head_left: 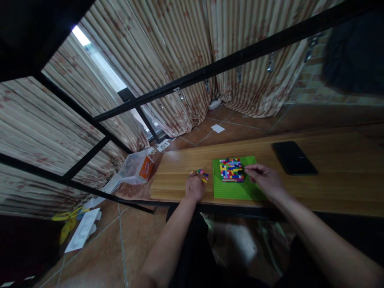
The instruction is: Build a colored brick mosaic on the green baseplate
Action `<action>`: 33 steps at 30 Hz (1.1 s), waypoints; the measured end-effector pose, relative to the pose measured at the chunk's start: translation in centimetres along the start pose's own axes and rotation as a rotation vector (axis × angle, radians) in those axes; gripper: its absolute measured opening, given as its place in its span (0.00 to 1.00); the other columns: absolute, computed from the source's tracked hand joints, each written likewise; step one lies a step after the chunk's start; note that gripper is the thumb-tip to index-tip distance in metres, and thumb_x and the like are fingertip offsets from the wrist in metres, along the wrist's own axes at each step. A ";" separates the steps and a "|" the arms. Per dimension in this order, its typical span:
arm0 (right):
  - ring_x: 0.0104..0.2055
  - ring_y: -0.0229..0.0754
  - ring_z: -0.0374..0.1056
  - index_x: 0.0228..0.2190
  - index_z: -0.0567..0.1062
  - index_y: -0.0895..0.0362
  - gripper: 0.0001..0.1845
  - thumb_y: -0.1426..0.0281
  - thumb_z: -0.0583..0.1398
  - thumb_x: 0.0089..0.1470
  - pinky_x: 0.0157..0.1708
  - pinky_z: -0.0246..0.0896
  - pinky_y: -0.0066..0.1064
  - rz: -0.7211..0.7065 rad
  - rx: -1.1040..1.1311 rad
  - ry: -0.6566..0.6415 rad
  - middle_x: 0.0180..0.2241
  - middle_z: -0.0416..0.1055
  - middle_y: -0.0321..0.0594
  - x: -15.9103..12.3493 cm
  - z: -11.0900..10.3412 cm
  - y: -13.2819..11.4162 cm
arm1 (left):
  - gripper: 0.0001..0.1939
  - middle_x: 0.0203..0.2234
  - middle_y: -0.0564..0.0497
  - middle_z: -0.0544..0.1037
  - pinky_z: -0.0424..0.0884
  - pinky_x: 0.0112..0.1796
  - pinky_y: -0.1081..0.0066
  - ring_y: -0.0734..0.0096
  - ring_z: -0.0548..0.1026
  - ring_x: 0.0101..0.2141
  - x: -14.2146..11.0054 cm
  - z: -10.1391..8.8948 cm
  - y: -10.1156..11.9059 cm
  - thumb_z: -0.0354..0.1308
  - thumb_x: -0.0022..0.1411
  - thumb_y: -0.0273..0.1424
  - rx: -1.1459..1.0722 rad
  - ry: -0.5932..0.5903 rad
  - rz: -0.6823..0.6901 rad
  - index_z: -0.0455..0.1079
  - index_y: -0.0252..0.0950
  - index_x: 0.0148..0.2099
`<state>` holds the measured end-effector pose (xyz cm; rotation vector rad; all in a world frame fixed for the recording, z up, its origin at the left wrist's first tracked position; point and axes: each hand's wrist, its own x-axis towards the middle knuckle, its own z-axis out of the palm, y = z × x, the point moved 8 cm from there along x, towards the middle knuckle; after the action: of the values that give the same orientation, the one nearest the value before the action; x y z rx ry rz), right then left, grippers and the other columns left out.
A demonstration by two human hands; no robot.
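Grips I can't tell: my right hand point(267, 181) at three o'clock from the brick block point(231, 170), left hand point(195, 187) eight, by loose bricks point(204, 173).

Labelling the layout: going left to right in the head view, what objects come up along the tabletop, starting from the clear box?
Clear plastic box → loose coloured bricks → multicoloured brick block on a green baseplate → flat black device.

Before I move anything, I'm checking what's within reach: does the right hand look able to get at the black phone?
Probably yes: the right hand is close to the black phone, with only wooden tabletop visible between them; whether it holds anything is unclear.
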<state>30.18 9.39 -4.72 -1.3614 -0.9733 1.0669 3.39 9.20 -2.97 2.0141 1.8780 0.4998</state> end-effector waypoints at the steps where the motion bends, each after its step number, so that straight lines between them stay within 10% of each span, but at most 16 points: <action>1: 0.19 0.35 0.60 0.26 0.79 0.55 0.18 0.55 0.68 0.35 0.20 0.55 0.29 -0.002 0.006 0.004 0.17 0.69 0.34 0.0 0.0 -0.2 | 0.14 0.46 0.44 0.77 0.63 0.58 0.61 0.60 0.71 0.52 0.0 0.1 0.0 0.57 0.57 0.21 0.024 -0.004 -0.003 0.77 0.37 0.43; 18: 0.20 0.34 0.61 0.25 0.78 0.55 0.18 0.56 0.70 0.33 0.21 0.57 0.28 0.043 0.111 0.033 0.19 0.71 0.34 0.1 -0.5 -0.1 | 0.11 0.45 0.41 0.76 0.70 0.47 0.66 0.61 0.75 0.46 0.0 0.4 0.8 0.53 0.62 0.24 0.297 0.034 0.001 0.72 0.35 0.45; 33: 0.22 0.38 0.63 0.25 0.78 0.56 0.18 0.55 0.66 0.37 0.24 0.57 0.31 -0.058 0.008 0.046 0.21 0.73 0.38 1.1 -0.6 -0.5 | 0.05 0.24 0.54 0.76 0.69 0.31 0.76 0.73 0.75 0.27 1.2 1.8 3.5 0.56 0.52 0.20 -0.412 0.180 0.098 0.68 0.36 0.30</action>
<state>31.00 10.32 -4.34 -1.3377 -0.9679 0.9909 7.38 10.16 -2.88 1.8355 1.6082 1.0329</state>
